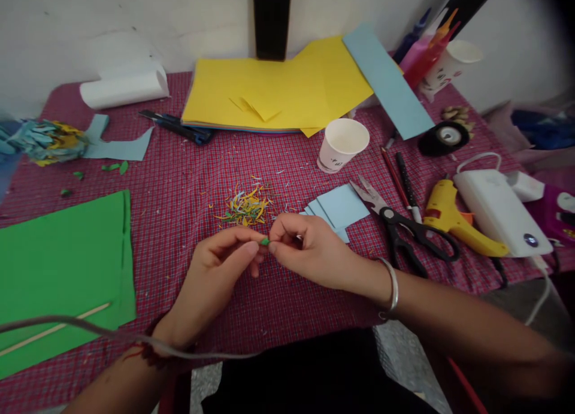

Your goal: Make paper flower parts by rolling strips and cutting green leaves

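Observation:
Between the fingertips of both hands is a small green paper piece (pixel 265 242), mostly covered by the fingers. My left hand (pixel 220 267) pinches it from the left with thumb and forefinger. From the right, my right hand (pixel 309 246) pinches its other end, fingers curled. Just beyond the hands lies a pile of thin yellow, white and green paper shreds (pixel 247 205). A small stack of light blue paper squares (pixel 344 207) rests behind my right hand, with black-handled scissors (pixel 395 219) beside it.
Green sheets (pixel 67 252) with a thin stick (pixel 54 329) lie at left. Further back are a utility knife (pixel 177 126), yellow sheets (pixel 278 90) and a paper cup (pixel 344 144). At right sit a yellow glue gun (pixel 462 219) and a white box (pixel 503 213). A cable (pixel 112 336) crosses the left forearm.

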### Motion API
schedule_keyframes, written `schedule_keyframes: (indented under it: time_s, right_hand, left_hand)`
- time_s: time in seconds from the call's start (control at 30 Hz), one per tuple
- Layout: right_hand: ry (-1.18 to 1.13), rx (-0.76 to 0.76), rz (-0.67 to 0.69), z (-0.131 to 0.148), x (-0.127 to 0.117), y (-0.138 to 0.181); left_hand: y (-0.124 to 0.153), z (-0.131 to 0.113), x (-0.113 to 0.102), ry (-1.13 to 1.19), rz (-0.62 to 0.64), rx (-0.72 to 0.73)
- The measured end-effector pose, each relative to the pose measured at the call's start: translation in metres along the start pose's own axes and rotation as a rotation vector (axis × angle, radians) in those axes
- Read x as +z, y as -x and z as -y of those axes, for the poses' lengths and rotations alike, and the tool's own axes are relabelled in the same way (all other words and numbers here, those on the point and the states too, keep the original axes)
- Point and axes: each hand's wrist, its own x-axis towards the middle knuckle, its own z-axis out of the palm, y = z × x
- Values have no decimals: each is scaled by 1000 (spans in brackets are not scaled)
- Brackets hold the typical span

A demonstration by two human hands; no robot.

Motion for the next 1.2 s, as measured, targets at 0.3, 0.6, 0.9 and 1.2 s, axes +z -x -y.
schedule_keyframes:
  time_s: [0.3, 0.6, 0.9, 1.2]
  right_hand:
    - [127, -20, 113, -2, 0, 3]
    - [-19, 56, 277, 0, -6, 2]
    - [56, 32, 276, -2, -7, 1]
    - [73, 7, 347, -3, -8, 2]
  left_hand:
    - [-7, 4, 1, 136, 148, -204]
    - [-9, -6, -20, 74, 348, -397]
    - [-9, -12, -8, 71, 261, -137]
    - [-7, -17, -12, -67, 269, -226]
